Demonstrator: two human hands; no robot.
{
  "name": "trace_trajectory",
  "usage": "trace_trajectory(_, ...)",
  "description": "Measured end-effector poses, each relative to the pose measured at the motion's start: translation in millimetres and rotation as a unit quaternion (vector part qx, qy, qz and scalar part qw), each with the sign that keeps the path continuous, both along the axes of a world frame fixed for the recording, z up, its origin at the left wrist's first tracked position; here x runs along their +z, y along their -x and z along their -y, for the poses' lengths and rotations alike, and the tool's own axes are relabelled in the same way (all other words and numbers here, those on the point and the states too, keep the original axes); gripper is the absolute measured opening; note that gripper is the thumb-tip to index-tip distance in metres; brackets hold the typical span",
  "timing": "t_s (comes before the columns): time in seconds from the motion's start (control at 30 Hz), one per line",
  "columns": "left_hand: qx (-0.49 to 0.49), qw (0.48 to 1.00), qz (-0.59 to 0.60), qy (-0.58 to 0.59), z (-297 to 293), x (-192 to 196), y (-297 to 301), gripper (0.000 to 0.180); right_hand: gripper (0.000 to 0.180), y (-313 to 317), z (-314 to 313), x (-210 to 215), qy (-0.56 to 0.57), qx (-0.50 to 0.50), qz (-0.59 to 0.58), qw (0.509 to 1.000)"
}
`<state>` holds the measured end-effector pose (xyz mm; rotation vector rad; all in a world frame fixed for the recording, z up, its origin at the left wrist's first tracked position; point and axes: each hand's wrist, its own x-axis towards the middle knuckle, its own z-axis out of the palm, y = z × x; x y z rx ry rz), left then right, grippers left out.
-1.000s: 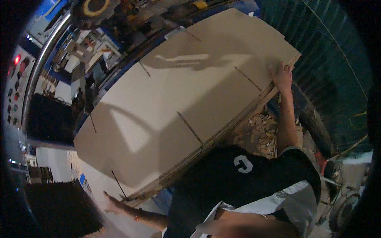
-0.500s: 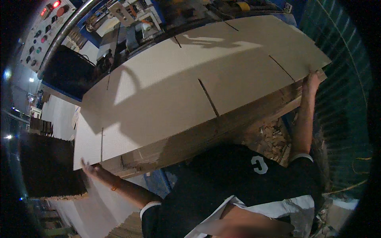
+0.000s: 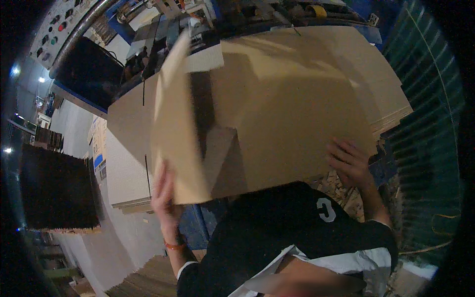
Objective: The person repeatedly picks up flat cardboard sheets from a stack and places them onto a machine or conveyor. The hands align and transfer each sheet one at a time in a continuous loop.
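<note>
A brown cardboard sheet [image 3: 292, 119] lies over a stack of slotted cardboard blanks [image 3: 127, 163]. Its left part stands up as a blurred, tilted flap [image 3: 175, 128]. Against the lower outer side of that flap rests my left hand [image 3: 166, 190], with the fingers stretched upward and partly smeared by motion. On the sheet's right edge my right hand [image 3: 351, 163] lies with its fingers spread; its thumb is hidden. The stack's right end [image 3: 391, 111] shows layered edges beyond the sheet.
Machine parts with a yellow ring [image 3: 316, 11] lie behind the stack. A control panel [image 3: 54, 34] and a metal tube [image 3: 74, 42] stand at the far left. Green corrugated sheeting [image 3: 425, 123] borders the right. A dark stack [image 3: 59, 190] stands at left.
The pale slotted top sheet no longer spans the stack; brown board faces up, with its left part raised. Both hands have moved inward from the outer corners.
</note>
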<state>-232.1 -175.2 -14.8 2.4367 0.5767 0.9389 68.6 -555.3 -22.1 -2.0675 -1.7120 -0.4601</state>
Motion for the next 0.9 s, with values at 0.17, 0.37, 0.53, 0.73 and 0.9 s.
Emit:
trace_trajectory(0.17,-0.107,0.96,-0.212,-0.144,13.9,27.3,-38.2,0.048,0.037,-16.0,-20.3,16.8,0.082,0.046,-0.007,0.996)
trace_trajectory(0.37,-0.137,0.956,-0.206,-0.159,-17.7,28.5,-48.5,0.047,0.047,-61.3,-44.3,13.7,0.101,0.061,0.003,0.993)
trace_trajectory(0.53,-0.11,0.971,-0.171,-0.126,-46.9,29.6,-82.1,0.049,0.07,-119.5,-82.9,18.2,0.18,-0.01,0.032,0.983)
trace_trajectory(0.73,-0.112,0.962,-0.156,-0.192,-84.4,16.4,-136.4,0.061,0.069,-159.7,-121.8,17.2,0.216,-0.019,0.086,0.973)
trace_trajectory(0.9,-0.072,0.975,-0.122,-0.173,-147.3,4.5,-192.5,0.065,0.065,-195.6,-177.2,22.1,0.199,-0.049,0.066,0.977)
